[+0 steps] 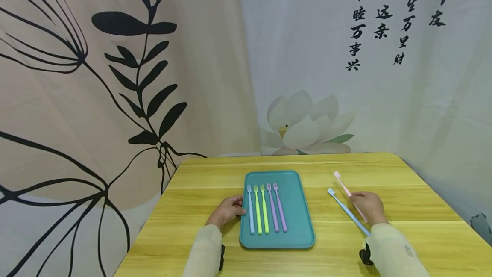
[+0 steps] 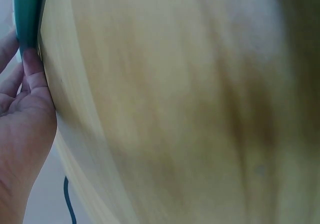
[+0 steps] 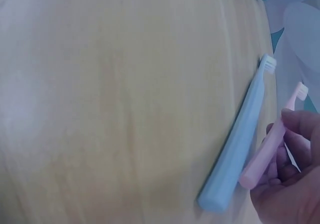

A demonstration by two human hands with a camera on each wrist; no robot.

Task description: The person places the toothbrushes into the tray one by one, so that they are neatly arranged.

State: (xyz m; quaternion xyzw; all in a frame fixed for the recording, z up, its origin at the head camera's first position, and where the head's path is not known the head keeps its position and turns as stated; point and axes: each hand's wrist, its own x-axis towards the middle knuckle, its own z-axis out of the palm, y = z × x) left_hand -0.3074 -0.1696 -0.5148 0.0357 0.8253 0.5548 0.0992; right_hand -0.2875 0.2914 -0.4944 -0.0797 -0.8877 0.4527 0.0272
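Observation:
My right hand (image 1: 368,206) pinches a pink toothbrush (image 3: 270,146) between thumb and fingers, its bristle end pointing away from me. Just left of it, a light blue toothbrush (image 3: 235,149) lies slanted on the table, apart from the pink one in the right wrist view. My left hand (image 1: 226,212) grips the left rim of a teal tray (image 1: 300,213); the left wrist view shows fingers on the tray's edge (image 2: 29,14). Upright side by side in the tray lie one blue toothbrush (image 1: 251,215), two green toothbrushes (image 1: 258,215) and two purple toothbrushes (image 1: 280,210), heads toward the far side.
The wooden table (image 1: 215,174) carries the tray near its middle. Behind it hangs a printed cloth (image 1: 215,76) with plants, a lotus and black writing. A dark wrist strap (image 1: 366,254) sits at the right sleeve (image 1: 397,249).

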